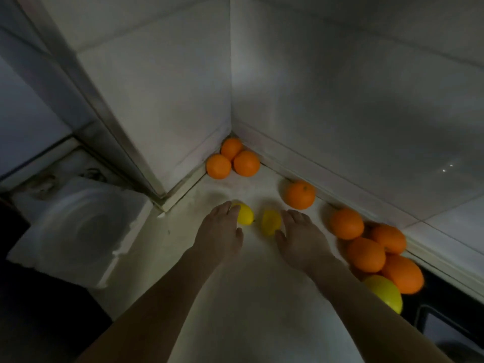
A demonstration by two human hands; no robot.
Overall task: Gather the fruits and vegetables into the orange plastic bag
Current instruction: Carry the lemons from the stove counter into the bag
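Two lemons lie mid-counter. My left hand (221, 231) rests over the left lemon (246, 214), fingers touching it. My right hand (301, 235) is spread beside the right lemon (271, 222), thumb under its near side. Three oranges (231, 159) sit packed in the far corner. A single orange (300, 193) lies against the right wall, another orange (346, 223) further along. A cluster of oranges (385, 254) and a large yellow fruit (385, 292) lie at the right edge. No orange bag is in view.
The pale counter (248, 297) is bounded by tiled walls (340, 100) at the back and right. A white plastic container (78, 229) stands at the left beyond the counter's edge. A dark object (445, 328) sits at the lower right.
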